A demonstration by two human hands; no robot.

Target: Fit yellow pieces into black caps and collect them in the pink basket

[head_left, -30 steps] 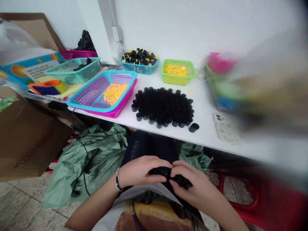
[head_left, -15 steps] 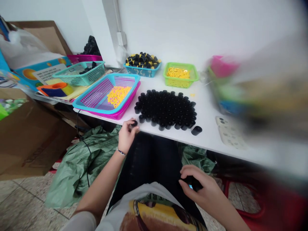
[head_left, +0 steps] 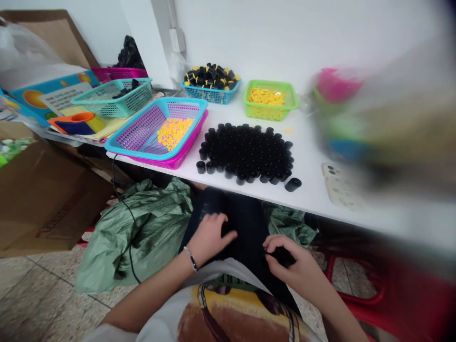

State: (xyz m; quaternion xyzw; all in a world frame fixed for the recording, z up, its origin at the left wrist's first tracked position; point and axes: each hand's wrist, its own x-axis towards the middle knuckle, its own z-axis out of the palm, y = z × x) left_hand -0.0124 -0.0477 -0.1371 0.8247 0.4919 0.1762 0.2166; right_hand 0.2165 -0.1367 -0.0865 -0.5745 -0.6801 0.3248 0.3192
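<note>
**Hands:** apart, both held low at lap height, neither over the table.
**Left hand** [head_left: 211,238]: laid open on the thigh of the dark trousers [head_left: 245,228], fingers spread, no held item seen. A thin bracelet [head_left: 191,259] is worn on the wrist.
**Right hand** [head_left: 290,260]: curled around a small black part [head_left: 282,256], which is mostly hidden by the fingers, above the lap.
**Cylinders:** black cylinders [head_left: 245,152] are stood on end in a dense cluster on the white table [head_left: 313,194], near its front edge.
**Loose piece:** one black cylinder [head_left: 292,185] is laid on its side, just beside the cluster.
**Left of cluster:** a blue mesh basket [head_left: 142,135] holding yellow pieces [head_left: 174,134] is nested on a magenta basket [head_left: 188,148].
**Back row:** a small blue basket [head_left: 210,96] is piled with black-and-yellow assembled parts [head_left: 212,77]; a green basket [head_left: 270,110] is filled with yellow rings [head_left: 266,97].
**Far left:** a teal basket [head_left: 110,102] is holding a few black parts [head_left: 125,90].
**Right side:** foreground is heavily blurred — contents cannot be told.
**Below table:** a green woven sack [head_left: 153,232] is slumped on the tile floor, with a cardboard box [head_left: 39,194] to its left and a red stool [head_left: 359,285] to the right.
</note>
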